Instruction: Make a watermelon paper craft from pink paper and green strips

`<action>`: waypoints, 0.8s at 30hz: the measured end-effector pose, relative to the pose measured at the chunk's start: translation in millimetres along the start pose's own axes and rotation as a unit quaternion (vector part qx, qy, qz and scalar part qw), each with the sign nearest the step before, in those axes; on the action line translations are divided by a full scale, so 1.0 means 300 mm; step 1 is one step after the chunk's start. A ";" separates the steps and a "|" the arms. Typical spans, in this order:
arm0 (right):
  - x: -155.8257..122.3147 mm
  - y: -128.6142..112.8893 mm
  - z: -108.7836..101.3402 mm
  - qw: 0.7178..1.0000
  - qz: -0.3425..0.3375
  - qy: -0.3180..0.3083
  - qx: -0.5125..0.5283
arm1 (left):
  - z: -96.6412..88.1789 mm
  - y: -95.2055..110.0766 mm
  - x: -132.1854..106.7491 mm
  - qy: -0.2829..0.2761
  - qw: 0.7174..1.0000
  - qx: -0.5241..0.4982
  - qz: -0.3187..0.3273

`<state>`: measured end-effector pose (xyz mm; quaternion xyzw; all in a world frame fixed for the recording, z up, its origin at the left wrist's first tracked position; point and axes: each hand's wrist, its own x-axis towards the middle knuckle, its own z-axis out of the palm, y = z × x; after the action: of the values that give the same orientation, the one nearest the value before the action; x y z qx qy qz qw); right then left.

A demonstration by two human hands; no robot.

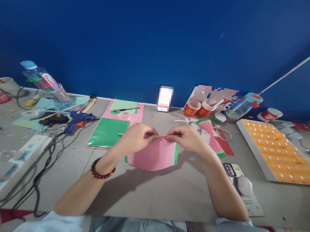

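A pink sheet of paper (pixel 152 155) with green and white side edges hangs between my two hands, just above the grey table. My left hand (pixel 138 138) pinches its top edge near the middle. Close beside it, my right hand (pixel 184 137) grips the same top edge, fingers and thumb together. The sheet bows a little toward me along its lower edge. A glossy green paper pack (pixel 109 132) lies on a larger pink sheet, left of my left hand. Beyond my right hand rests a folded pink-and-green paper piece (pixel 211 135).
A blue glue gun (pixel 78 119), a power strip (pixel 13 167) and dark cables lie on the left. A tilted plastic bottle (pixel 49 82) stands behind them. Red paper cups (pixel 192 107) are at the back. On the right are a phone (pixel 243 190) and an orange-filled tray (pixel 281 153).
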<state>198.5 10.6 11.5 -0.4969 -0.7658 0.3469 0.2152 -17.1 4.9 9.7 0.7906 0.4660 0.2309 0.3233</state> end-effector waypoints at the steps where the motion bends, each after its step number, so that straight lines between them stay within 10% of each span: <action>1: 0.000 0.001 0.002 1.000 -0.001 0.000 0.000 | 0.001 -0.001 0.000 -0.001 1.000 -0.001 -0.001; 24: 0.031 0.060 -0.018 0.998 -0.003 0.026 0.061 | -0.033 -0.024 0.002 0.009 1.000 -0.027 -0.011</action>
<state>209.3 25.7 1.6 -0.4894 -0.7386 0.3796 0.2660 -27.7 10.9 11.3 0.7745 0.4710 0.2470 0.3425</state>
